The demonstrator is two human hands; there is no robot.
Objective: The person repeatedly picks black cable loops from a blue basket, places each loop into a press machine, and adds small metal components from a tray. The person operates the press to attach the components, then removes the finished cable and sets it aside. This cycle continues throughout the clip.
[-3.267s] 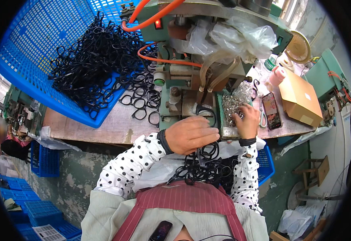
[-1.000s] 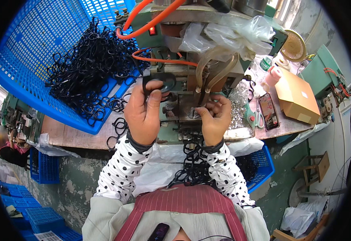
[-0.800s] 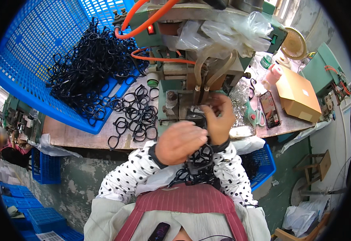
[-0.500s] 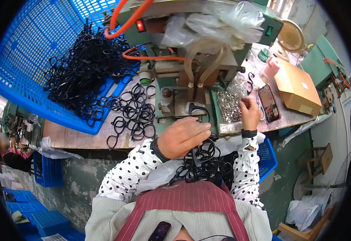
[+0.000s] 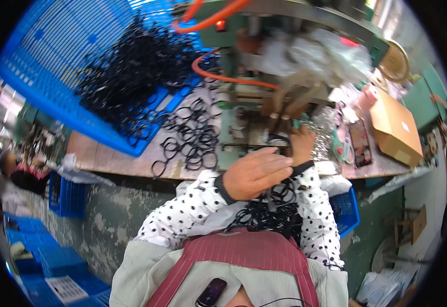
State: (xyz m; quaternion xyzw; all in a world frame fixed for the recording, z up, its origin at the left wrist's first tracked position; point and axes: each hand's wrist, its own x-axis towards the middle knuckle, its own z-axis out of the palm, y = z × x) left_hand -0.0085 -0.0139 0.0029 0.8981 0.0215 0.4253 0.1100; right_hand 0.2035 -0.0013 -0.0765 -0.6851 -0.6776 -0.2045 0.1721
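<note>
My left hand [image 5: 256, 173] hovers palm down over my lap, fingers together, just above a heap of black plastic rings [image 5: 269, 215] lying there; whether it grips one is hidden. My right hand [image 5: 302, 144] reaches up to the front of the green machine [image 5: 264, 92], fingers curled by a black ring [image 5: 280, 138] at its jig. More black rings [image 5: 193, 135] lie loose on the bench left of the machine. A tilted blue crate [image 5: 80, 66] at the back left spills a big pile of the same rings [image 5: 131, 66].
An orange hose [image 5: 228, 79] loops over the machine. A pile of small shiny metal parts [image 5: 321, 135], a phone [image 5: 360, 143] and a cardboard box [image 5: 397, 128] sit on the bench to the right. Blue crates [image 5: 67, 197] stand below left. Another person [image 5: 21, 174] sits at far left.
My left hand came down from the machine to the rings on my lap. My right hand went from the machine to the metal parts and back to the jig.
</note>
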